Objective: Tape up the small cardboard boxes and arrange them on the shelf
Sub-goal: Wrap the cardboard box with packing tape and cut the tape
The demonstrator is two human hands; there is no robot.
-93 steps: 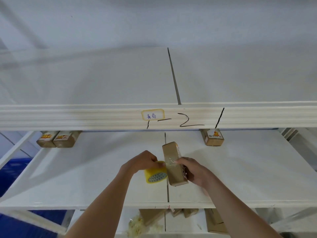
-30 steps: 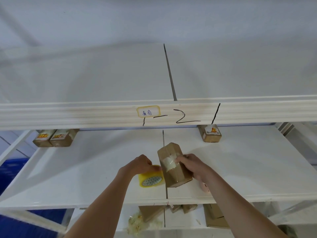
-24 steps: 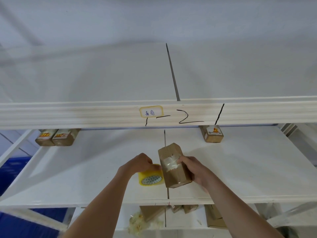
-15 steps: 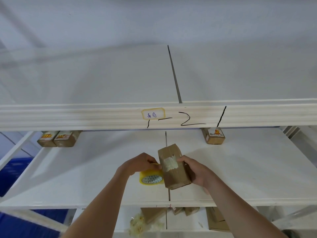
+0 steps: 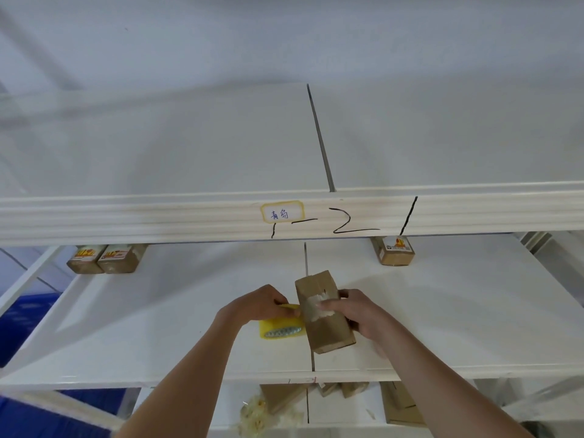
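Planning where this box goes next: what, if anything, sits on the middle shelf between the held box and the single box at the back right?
Nothing visible: bare shelf lies between the held box and the single box.

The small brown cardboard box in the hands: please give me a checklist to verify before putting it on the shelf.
1. Small brown cardboard box firmly held by the right hand: ok.
2. Clear tape strip pressed flat on the box: not ok, it looks wrinkled.
3. Tape cut from the yellow tape roll in the left hand: cannot tell.
4. Free space on the white middle shelf: ok.
5. Placed brown boxes at the back, left pair and right one, clear of the hands: ok.
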